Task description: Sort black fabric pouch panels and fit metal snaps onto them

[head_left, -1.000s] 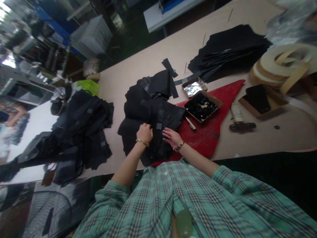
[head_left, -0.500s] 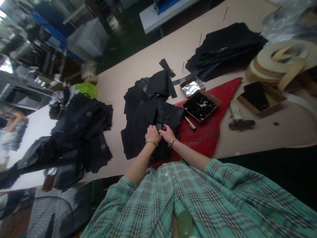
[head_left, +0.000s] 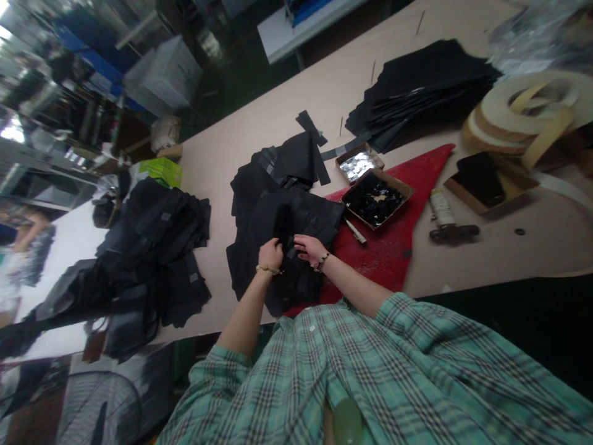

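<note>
My left hand [head_left: 271, 254] is closed on the edge of a black fabric piece [head_left: 282, 224], which it lifts from the layers below. To its right, my right hand [head_left: 311, 249] has its fingers apart and holds nothing, just over the dark cloth. Beneath both hands lies a spread pile of black fabric pieces [head_left: 250, 250]. Part of the pile rests on a red sheet [head_left: 365, 262]. A pale, pointed tool [head_left: 356, 231] lies on the red sheet, right of my right hand.
A box of small black parts [head_left: 377, 199] and a box of silvery discs [head_left: 359, 165] stand beyond. Rightward are a hammer [head_left: 447, 222], tape rolls [head_left: 504, 123] and a black fabric stack [head_left: 421, 86]. More black pieces [head_left: 157, 228] lie left; another person's arm [head_left: 30, 232] shows far left.
My left hand has moved left and raised a black fabric piece. My right hand, formerly pinching close beside it at a small grey patch, has opened and come away.
</note>
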Tool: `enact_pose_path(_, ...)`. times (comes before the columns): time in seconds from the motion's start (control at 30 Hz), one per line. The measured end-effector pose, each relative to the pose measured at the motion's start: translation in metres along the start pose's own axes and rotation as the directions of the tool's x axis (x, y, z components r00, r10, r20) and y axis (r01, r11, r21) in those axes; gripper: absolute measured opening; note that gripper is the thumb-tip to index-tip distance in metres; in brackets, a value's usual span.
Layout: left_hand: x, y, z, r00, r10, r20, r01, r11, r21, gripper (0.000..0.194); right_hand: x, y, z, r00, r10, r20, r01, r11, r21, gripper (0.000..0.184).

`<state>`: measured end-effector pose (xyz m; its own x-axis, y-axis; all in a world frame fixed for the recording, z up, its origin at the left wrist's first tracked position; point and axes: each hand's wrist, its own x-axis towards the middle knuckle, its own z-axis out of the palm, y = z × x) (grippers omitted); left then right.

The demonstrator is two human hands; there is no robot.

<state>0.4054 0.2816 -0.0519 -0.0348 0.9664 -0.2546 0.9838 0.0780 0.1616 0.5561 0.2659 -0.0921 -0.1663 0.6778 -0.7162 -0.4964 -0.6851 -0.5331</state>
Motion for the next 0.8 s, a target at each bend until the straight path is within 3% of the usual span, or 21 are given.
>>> enact_pose_path(0.07, 0.012, -0.031, -0.043, 0.976, -0.126, -0.177, 0.123, 0.992, -0.025, 0.053, -0.004, 0.007, -0.006, 1.0, -0.004, -0.008, 0.004, 0.998, 0.064, 0.026)
enact_pose_path(0.13, 0.021, -0.058, -0.087, 0.886, -0.205, -0.416, 0.232, 0.973, 0.013, 0.071, -0.007, 0.01, -0.012, 1.0, -0.007, 0.022, 0.004, 0.99, 0.139, 0.028)
enact_pose_path(0.2, 0.026, -0.07, -0.116, 0.828, -0.129, -0.546, 0.232, 0.965, 0.123, 0.071, -0.009, 0.011, -0.015, 0.999, -0.002, 0.047, -0.007, 0.981, 0.194, 0.028)
enact_pose_path(0.23, 0.026, -0.068, -0.12, 0.839, -0.054, -0.541, 0.188, 0.962, 0.196, 0.066, -0.01, 0.01, -0.015, 0.999, -0.007, 0.046, -0.003, 0.979, 0.204, 0.027)
enact_pose_path(0.3, 0.026, -0.052, -0.106, 0.913, 0.096, -0.396, 0.04, 0.946, 0.322, 0.053, -0.009, 0.009, -0.013, 0.999, -0.025, 0.037, 0.017, 0.98, 0.199, 0.025)
enact_pose_path(0.37, 0.022, -0.027, -0.071, 0.968, 0.206, -0.146, -0.14, 0.92, 0.366, 0.039, -0.007, 0.007, -0.01, 0.999, -0.03, 0.035, 0.022, 0.981, 0.194, 0.025)
enact_pose_path(0.43, 0.015, -0.004, -0.029, 0.961, 0.271, 0.047, -0.271, 0.904, 0.332, 0.029, -0.005, 0.006, -0.008, 0.999, -0.007, 0.034, 0.0, 0.978, 0.208, 0.027)
enact_pose_path(0.47, 0.012, 0.004, -0.01, 0.957, 0.277, 0.086, -0.29, 0.909, 0.3, 0.028, -0.004, 0.005, -0.008, 0.999, 0.005, 0.033, -0.012, 0.976, 0.218, 0.028)
enact_pose_path(0.53, 0.005, 0.013, 0.016, 0.966, 0.246, 0.074, -0.257, 0.938, 0.232, 0.033, -0.002, 0.005, -0.009, 0.999, 0.02, 0.034, -0.028, 0.974, 0.227, 0.03)
enact_pose_path(0.6, 0.002, 0.013, 0.027, 0.982, 0.189, 0.019, -0.189, 0.965, 0.18, 0.034, -0.001, 0.005, -0.012, 0.998, 0.03, 0.049, -0.04, 0.972, 0.231, 0.029)
enact_pose_path(0.8, 0.004, 0.012, 0.029, 0.989, 0.142, -0.028, -0.137, 0.981, 0.137, 0.029, 0.003, 0.001, -0.01, 0.995, 0.022, 0.099, -0.04, 0.983, 0.18, 0.03)
